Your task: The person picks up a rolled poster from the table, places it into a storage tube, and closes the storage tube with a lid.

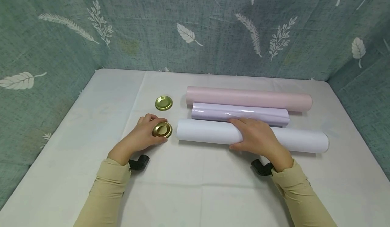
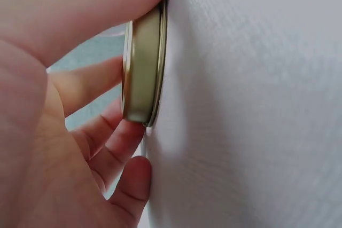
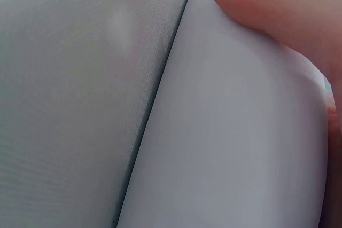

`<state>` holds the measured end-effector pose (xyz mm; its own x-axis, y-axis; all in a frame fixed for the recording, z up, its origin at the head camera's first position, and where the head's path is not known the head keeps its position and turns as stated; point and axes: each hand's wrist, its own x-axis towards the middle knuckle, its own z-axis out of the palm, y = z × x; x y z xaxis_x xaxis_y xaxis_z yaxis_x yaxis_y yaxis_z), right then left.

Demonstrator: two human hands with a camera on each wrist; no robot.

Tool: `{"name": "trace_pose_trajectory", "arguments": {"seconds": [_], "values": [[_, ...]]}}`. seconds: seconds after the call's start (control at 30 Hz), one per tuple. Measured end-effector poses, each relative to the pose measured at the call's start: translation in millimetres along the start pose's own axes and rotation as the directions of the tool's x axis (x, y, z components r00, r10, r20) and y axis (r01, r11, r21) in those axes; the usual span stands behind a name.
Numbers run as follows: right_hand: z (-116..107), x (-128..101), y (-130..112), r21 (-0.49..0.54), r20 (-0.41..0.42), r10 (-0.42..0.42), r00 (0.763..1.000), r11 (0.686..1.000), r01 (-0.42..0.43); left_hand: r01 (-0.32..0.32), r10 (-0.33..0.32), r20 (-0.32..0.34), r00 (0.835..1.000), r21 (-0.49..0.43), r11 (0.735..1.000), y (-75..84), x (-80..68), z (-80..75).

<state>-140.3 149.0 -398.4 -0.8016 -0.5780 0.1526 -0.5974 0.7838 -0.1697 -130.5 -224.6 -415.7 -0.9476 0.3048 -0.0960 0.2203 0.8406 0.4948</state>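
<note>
Three paper rolls lie side by side on the table: a pink roll (image 1: 248, 98) at the back, a glossy lilac roll (image 1: 240, 113) in the middle, and a white roll (image 1: 207, 132) at the front. My right hand (image 1: 257, 137) grips the white roll (image 3: 224, 132) near its middle, thumb and fingers wrapped over it. My left hand (image 1: 146, 135) pinches a gold metal cap (image 1: 162, 130) that lies on the table just off the white roll's left end; the left wrist view shows the cap (image 2: 143, 70) edge-on between my fingers. A second gold cap (image 1: 163, 103) lies farther back.
The table (image 1: 91, 118) wears a white cloth. A green leaf-print curtain (image 1: 195, 27) hangs round its back and sides. Bare cloth stretches to the left of the caps and in front of my arms.
</note>
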Motion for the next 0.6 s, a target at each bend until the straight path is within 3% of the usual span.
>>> {"name": "trace_pose_trajectory", "arguments": {"seconds": [0.6], "values": [[-0.6, 0.3, -0.1, -0.007, 0.002, -0.002, 1.000, 1.000, 0.002, 0.106, -0.111, -0.096, 0.989, -0.056, 0.993, 2.2, 0.5, -5.3]]}}
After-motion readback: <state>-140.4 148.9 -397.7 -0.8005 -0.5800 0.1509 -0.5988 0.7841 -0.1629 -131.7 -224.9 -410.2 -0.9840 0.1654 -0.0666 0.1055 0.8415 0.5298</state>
